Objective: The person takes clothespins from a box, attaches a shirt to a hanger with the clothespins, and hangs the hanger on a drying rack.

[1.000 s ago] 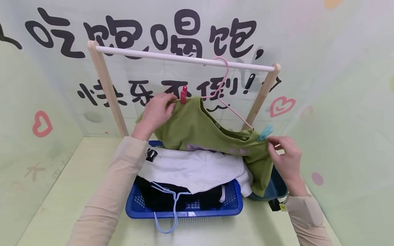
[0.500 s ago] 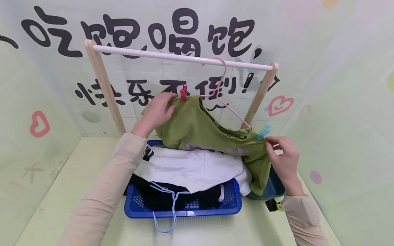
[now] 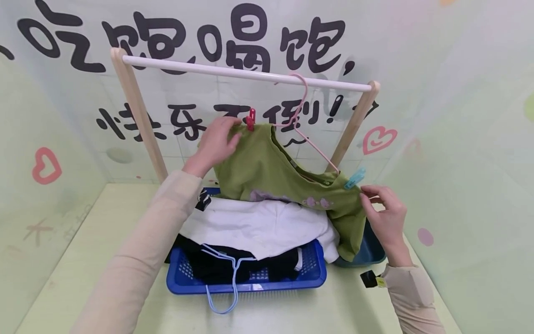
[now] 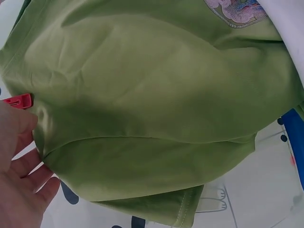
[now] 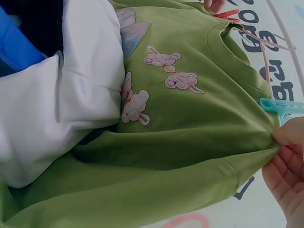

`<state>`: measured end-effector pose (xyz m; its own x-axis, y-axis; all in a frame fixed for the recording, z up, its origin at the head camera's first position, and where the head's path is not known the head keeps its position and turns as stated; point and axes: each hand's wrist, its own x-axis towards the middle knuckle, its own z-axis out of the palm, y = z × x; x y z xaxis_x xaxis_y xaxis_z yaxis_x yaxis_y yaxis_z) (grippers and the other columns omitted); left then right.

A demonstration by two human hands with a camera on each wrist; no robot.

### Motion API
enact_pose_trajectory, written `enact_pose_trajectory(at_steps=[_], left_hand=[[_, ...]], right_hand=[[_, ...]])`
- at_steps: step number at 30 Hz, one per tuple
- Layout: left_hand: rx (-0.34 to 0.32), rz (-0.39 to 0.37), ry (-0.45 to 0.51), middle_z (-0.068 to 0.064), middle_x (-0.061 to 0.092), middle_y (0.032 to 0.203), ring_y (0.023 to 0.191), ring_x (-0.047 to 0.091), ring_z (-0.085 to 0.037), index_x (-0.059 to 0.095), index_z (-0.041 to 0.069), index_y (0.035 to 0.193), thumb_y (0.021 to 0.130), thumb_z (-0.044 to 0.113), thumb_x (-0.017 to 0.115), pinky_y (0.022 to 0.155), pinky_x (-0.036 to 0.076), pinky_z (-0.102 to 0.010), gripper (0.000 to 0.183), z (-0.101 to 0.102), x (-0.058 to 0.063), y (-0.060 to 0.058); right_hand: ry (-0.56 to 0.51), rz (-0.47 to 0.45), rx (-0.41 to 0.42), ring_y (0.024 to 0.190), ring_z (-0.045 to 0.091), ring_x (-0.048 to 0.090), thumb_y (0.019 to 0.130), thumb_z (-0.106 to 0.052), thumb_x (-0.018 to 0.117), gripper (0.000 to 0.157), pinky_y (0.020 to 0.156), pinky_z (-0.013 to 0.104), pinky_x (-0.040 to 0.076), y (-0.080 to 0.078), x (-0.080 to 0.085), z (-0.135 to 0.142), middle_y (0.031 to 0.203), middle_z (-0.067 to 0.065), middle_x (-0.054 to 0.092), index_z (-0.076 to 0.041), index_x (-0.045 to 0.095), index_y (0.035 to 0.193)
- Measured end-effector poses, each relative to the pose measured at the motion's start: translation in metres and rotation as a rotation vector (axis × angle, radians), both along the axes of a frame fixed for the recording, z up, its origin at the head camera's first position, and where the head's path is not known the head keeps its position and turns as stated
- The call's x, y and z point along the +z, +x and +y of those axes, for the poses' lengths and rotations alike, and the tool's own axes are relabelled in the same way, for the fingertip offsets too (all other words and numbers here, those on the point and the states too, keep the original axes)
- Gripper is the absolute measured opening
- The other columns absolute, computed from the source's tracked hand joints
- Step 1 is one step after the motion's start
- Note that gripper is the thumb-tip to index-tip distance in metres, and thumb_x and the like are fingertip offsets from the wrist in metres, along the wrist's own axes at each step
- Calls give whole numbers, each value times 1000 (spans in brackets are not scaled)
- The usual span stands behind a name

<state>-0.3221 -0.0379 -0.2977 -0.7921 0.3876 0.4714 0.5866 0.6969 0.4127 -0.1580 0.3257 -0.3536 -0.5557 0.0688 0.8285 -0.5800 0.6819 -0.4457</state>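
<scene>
A green T-shirt with pink rabbit patches hangs on a pink hanger, hooked over the white rod. One shoulder carries a red clothespin; the other, lower one has a light-blue clothespin. Beside the red clothespin, my left hand holds the shirt's shoulder, thumb in front. Its exact grip is partly hidden in the left wrist view. My right hand pinches the cloth just outside the blue clothespin, pulling folds into the sleeve.
Behind the work stands a wooden rack with a white rod. Below the shirt, a blue basket holds a white garment, black clothing and a light-blue hanger. A dark teal bin sits to the right.
My left hand and the red-pinned shoulder rise slightly. The right hand keeps its pinch with little movement. The whole head view shifts a little.
</scene>
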Motion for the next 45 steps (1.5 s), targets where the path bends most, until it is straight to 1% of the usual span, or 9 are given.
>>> enact_pose_trajectory(at_steps=[6,11,21,24,27,32,35,39,45], left_hand=[[-33,26,86,-21,55,124,119,47,-35,53,-5,122,90,7,56,104,33,-44,34,-17,0,18],[-80,52,101,-22,62,109,104,56,-36,61,-8,107,89,0,56,93,42,-46,21,-36,-5,40],[-62,49,-42,-15,68,89,85,61,-31,67,-2,90,85,-3,59,76,48,-45,10,-61,-29,81],[-70,51,-74,-13,68,86,83,62,-30,68,-1,86,83,-4,61,76,48,-45,9,-68,-38,94],[-75,60,-105,-11,68,83,80,62,-29,69,0,84,81,-5,63,73,49,-44,8,-75,-47,107],[-46,34,-164,-8,67,79,73,61,-26,69,1,83,78,-4,67,66,51,-42,7,-86,-62,127],[-29,32,-190,-7,66,76,68,59,-25,69,2,82,76,-4,69,61,50,-41,8,-92,-70,139],[-10,51,-198,-6,63,72,65,57,-23,68,3,79,74,-4,70,58,49,-39,9,-102,-81,151],[-12,87,-200,-2,61,72,66,55,-19,66,5,76,71,-6,71,58,48,-36,13,-113,-95,165]], right_hand=[[-28,-1,3,81,-5,57,72,20,66,20,72,9,45,3,-3,0,84,21,65,9,68,89],[-99,-27,-34,82,-5,57,77,17,63,13,70,8,45,4,-12,7,85,16,67,11,67,88],[-8,-118,-64,78,-14,50,75,19,61,17,69,3,42,5,-38,23,78,25,62,12,66,90],[12,-190,-106,75,-12,51,72,22,62,20,67,2,41,4,-52,28,78,25,62,13,64,91],[51,-301,-168,70,6,60,73,19,63,20,65,2,41,4,-65,34,79,23,62,13,64,91],[141,-508,-194,71,36,61,77,12,63,11,64,30,50,7,-83,46,80,21,62,9,61,88],[187,-618,-163,73,33,60,80,6,64,5,65,41,48,8,-93,54,80,17,63,5,61,84],[254,-717,-132,67,25,55,78,5,65,6,62,38,44,9,-107,64,75,11,61,1,61,81],[317,-768,-122,64,20,49,72,5,67,11,60,39,41,7,-122,71,69,6,56,0,60,79]])
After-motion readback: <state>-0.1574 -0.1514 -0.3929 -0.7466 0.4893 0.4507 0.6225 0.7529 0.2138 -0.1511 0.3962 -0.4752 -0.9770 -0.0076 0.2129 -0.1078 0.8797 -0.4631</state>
